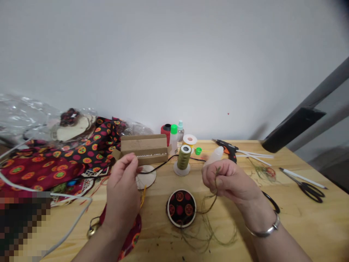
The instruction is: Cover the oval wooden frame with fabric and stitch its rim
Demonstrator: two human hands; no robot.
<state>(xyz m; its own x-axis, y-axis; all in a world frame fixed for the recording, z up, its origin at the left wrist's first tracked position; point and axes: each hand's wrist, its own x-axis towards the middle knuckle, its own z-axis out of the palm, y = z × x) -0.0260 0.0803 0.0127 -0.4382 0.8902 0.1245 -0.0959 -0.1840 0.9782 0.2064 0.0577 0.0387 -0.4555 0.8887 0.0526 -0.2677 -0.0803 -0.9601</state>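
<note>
My right hand (225, 180) pinches strands of olive-green thread (208, 209) between thumb and fingers. The strands run down to a round disc (181, 208) covered in dark patterned fabric with a pale rim, lying on the table between my hands. Loose loops of the thread spread to the right of and below the disc. My left hand (124, 189) is raised on the left with its fingertips together; what they hold, if anything, is too small to make out. An olive thread spool (184, 158) stands upright behind the disc.
An open cardboard box (144, 149), a green-capped bottle (173, 138) and a glue gun (227, 147) are at the back of the wooden table (155, 225). Patterned fabric (62, 160) is heaped on the left. Black-handled scissors (311, 191) and a white pen (305, 178) lie on the right.
</note>
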